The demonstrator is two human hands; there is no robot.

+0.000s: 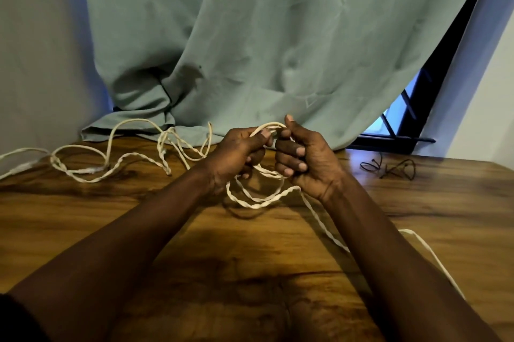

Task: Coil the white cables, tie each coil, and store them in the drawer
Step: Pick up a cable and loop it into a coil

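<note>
While left hand (236, 155), right hand (308, 158) grip, white cable (262, 204) loops between.

White twisted cable (258, 202) partly looped, rest sprawled loose on tabletop.

The cable (258, 206) vanishes inside the left hand (236, 152) and right hand (306, 158). Far left of the grip the edge cuts it; below, the forearm (389, 244) covers part. Ties (388, 172) to the right: count unclear.
</note>
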